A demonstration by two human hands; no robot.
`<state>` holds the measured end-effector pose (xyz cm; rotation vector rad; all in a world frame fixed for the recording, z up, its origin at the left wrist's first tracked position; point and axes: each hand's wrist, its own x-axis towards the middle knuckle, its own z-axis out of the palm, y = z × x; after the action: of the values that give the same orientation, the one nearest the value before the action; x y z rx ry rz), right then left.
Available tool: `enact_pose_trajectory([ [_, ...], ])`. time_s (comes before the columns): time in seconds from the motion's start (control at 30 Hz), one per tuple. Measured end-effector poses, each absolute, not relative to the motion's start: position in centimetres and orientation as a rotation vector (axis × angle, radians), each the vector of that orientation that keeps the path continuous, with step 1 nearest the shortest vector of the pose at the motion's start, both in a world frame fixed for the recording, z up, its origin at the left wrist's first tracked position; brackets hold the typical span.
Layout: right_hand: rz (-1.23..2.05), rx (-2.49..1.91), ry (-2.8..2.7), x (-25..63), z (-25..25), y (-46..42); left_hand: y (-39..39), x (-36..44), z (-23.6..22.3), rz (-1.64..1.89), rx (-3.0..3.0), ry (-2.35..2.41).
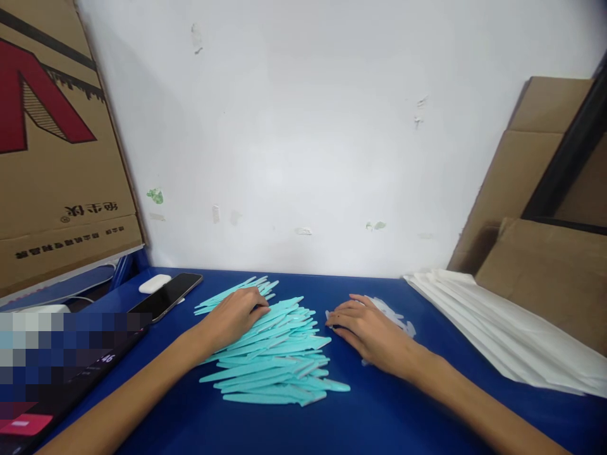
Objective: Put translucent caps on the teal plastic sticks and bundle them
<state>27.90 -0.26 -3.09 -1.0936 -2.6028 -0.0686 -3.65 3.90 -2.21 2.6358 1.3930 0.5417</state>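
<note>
A heap of turquoise eyebrow razors [275, 373] is spread across the blue table, with a smaller group of them [258, 284] behind. My left hand [239, 309] rests on the left side of the heap, fingers bent down and close together. Its fingertips are partly hidden, so what they grip cannot be made out. To the right, my right hand [365, 325] lies over a small pile of translucent plastic caps [396, 316], partly covering them. Its fingers are curled, and a pale clear cap [327, 315] shows at their tips.
A black phone [165, 297] and a white case [154, 284] lie at the back left, near a dark-screened device [95, 373]. White paper sheets or bags [502, 341] are stacked at the right. Cardboard [545, 278] stands beyond them; a printed carton [61, 177] is at left. A white wall [303, 139] closes the back.
</note>
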Motion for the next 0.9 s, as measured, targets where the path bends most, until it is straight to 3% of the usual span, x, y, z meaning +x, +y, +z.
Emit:
enact_pose_trajectory([
  [0.9,-0.323,-0.988,-2.676,28.4,-3.6,-0.3,3.6,-3.3,-2.4,0.592,2.645,1.523],
])
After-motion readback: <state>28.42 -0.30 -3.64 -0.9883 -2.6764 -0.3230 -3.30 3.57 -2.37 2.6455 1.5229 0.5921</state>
